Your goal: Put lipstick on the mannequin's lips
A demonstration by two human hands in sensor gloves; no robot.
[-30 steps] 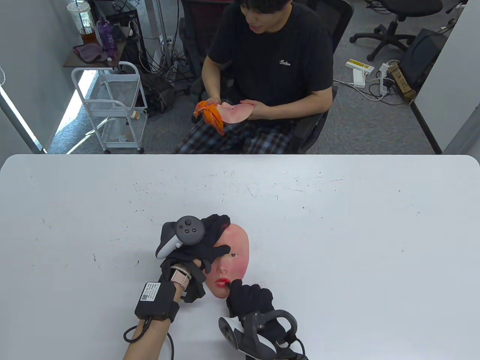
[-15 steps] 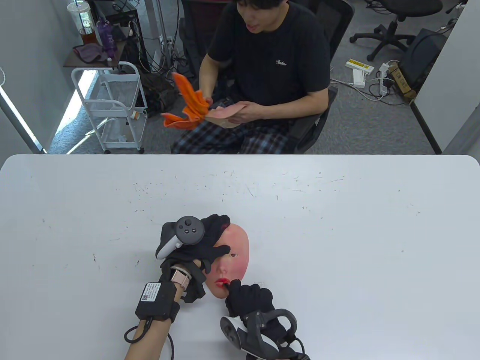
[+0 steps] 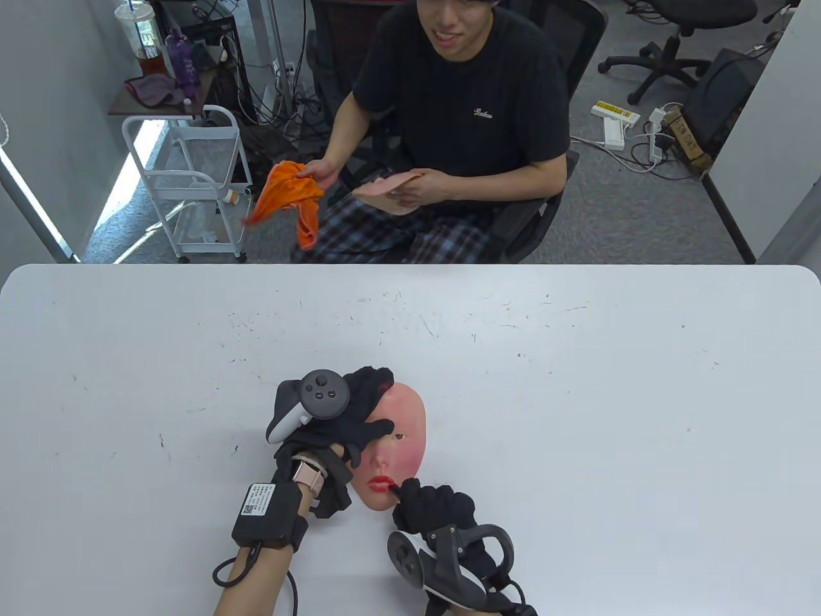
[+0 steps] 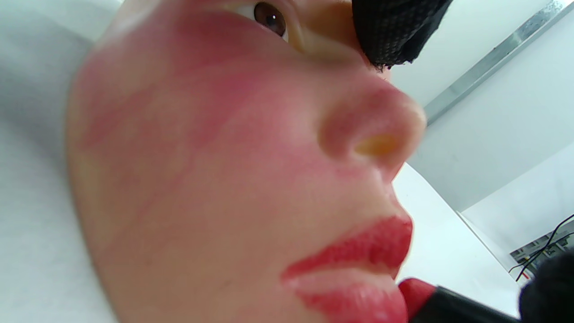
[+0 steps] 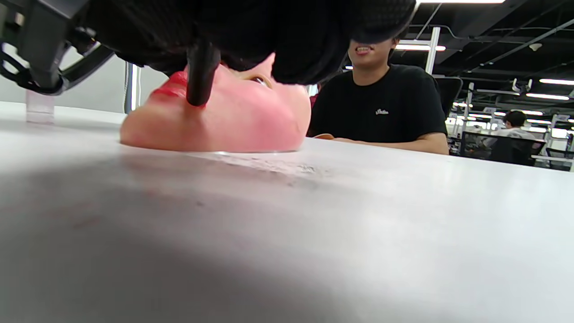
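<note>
Near the table's [image 3: 577, 359] front edge my left hand [image 3: 349, 410] presses the mannequin face [image 3: 401, 443] down while my right hand [image 3: 433, 510] grips the lipstick [image 4: 441, 305], its tip touching the lips [image 4: 358, 273].

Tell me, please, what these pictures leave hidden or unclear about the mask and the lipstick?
- Mannequin mask: its left half in the table view, under the left hand.
- Lipstick: tube cut off by the bottom edge in the left wrist view; in the table view the right hand covers it.
</note>
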